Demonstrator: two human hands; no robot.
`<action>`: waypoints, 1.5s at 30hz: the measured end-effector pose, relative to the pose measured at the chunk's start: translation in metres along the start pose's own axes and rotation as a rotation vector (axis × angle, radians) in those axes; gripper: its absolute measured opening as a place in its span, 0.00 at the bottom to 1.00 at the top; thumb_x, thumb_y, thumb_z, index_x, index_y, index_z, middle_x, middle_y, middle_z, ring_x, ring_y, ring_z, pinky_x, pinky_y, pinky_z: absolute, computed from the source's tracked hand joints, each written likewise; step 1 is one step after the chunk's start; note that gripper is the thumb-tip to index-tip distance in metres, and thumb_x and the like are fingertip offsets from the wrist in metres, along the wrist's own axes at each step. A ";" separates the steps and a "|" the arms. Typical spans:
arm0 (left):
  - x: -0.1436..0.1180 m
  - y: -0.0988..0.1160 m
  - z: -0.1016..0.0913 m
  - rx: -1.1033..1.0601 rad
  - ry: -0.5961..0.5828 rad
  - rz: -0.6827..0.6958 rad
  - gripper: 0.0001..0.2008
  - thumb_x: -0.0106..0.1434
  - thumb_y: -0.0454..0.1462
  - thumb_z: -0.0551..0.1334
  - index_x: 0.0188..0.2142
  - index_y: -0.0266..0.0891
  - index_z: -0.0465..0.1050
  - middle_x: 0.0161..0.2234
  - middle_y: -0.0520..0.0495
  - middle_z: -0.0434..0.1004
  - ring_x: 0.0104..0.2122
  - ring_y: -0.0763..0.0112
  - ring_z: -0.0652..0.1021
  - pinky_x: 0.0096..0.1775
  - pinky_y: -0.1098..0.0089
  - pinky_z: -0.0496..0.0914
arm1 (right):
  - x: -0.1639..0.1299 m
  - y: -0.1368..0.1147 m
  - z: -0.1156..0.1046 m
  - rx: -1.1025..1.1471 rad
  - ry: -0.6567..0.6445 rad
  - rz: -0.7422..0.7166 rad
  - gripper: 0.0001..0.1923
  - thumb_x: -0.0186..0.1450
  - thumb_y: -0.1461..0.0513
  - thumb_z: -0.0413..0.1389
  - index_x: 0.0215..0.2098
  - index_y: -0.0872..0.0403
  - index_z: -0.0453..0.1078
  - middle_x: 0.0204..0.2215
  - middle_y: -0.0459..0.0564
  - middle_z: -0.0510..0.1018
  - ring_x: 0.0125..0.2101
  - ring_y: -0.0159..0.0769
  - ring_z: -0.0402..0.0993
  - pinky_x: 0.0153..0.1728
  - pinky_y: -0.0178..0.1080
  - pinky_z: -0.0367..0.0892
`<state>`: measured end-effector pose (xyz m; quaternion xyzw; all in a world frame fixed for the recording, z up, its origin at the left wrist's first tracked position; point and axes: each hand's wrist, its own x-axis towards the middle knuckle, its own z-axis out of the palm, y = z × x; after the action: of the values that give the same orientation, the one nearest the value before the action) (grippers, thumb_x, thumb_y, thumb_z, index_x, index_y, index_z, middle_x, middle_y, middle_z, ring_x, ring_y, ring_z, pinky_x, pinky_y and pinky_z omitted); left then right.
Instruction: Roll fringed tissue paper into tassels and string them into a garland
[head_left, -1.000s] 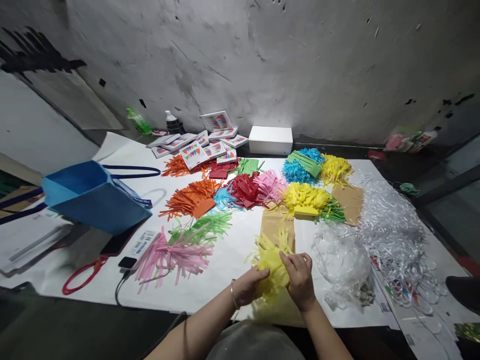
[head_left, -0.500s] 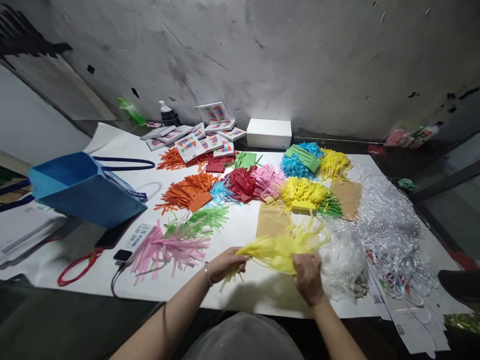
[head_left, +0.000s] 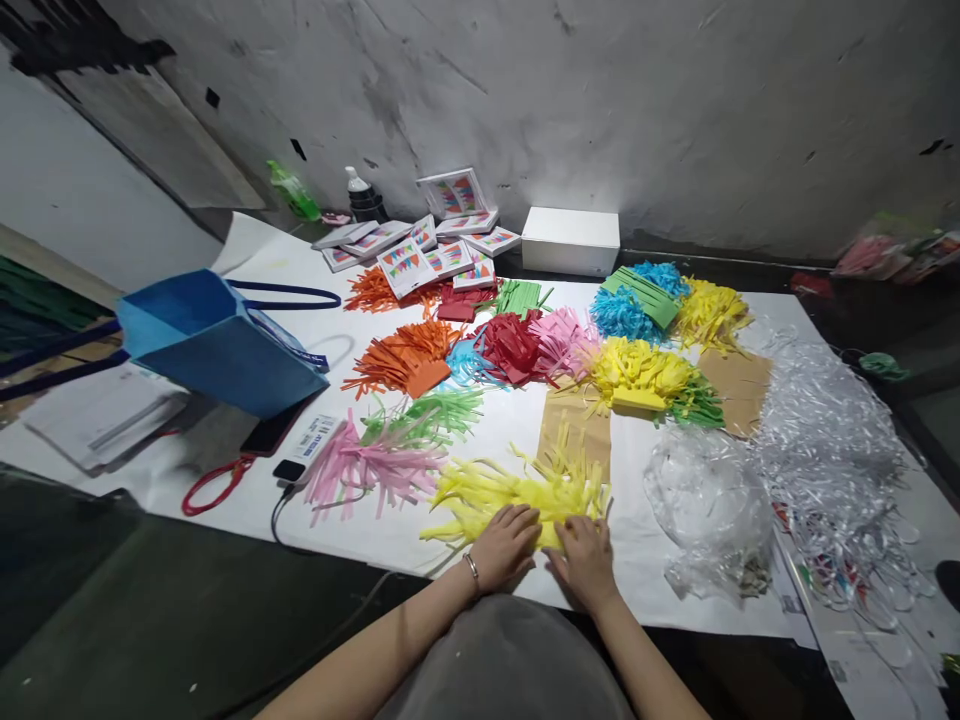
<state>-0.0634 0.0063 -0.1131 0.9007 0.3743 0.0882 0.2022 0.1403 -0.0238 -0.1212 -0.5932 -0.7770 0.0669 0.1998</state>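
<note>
Both hands flat on the yellow fringe piece (head_left: pixel 517 490) — left hand (head_left: pixel 506 545) and right hand (head_left: pixel 585 560) side by side, palms down, fingers spread, pressing its near edge rather than gripping it. Piece lies spread out on the white sheet (head_left: pixel 465 540) at the near edge, strips fanning away from the hands. Its far strips overlap the brown paper bag (head_left: pixel 576 432); pink fringe bundle (head_left: pixel 371 470) just to its left, green fringe bundle (head_left: pixel 431 412) behind that. Clear plastic bag (head_left: pixel 705 505) to the right — apart from the hands. Blue tote bag (head_left: pixel 217 345) far left.
</note>
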 end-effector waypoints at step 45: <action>0.044 -0.026 -0.028 -0.109 -0.058 -0.728 0.12 0.64 0.37 0.51 0.34 0.38 0.72 0.32 0.44 0.79 0.34 0.64 0.77 0.33 0.69 0.64 | 0.061 -0.008 0.023 0.008 -0.024 0.160 0.14 0.68 0.62 0.48 0.26 0.52 0.69 0.22 0.47 0.74 0.28 0.38 0.69 0.34 0.40 0.51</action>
<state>-0.0577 0.0629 -0.0990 0.6986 0.6591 0.0047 0.2786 0.1113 0.0351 -0.1256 -0.6518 -0.7292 0.0929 0.1867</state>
